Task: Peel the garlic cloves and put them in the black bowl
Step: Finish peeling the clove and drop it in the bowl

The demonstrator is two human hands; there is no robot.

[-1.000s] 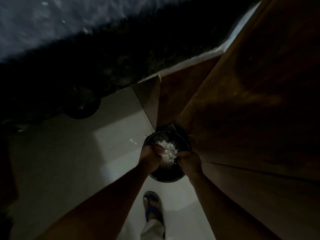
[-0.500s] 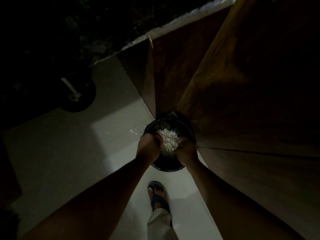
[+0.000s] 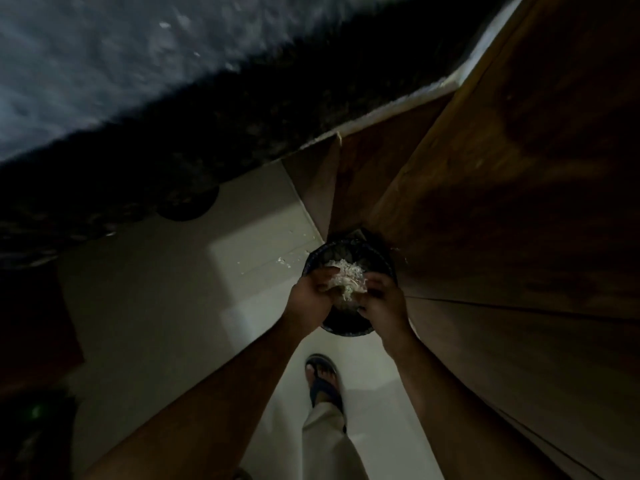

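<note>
A heap of white garlic peels (image 3: 348,277) is cupped between my left hand (image 3: 310,299) and my right hand (image 3: 382,303). Both hands close on the heap from opposite sides. Right below them a round black container (image 3: 346,330) stands on the pale floor, against the wooden cabinet. The light is dim, and I cannot make out any whole cloves among the peels. What lies inside the container is hidden by my hands and the peels.
A tall wooden cabinet (image 3: 502,202) fills the right side. A dark counter edge (image 3: 173,150) runs across the upper left, with a round dark object (image 3: 188,209) under it. Small white scraps (image 3: 282,261) lie on the floor. My sandalled foot (image 3: 322,379) stands just behind the container.
The view has swung up and back, so the counter reappears at the top. Both hands stay over the black container, still pressed around the peels.
</note>
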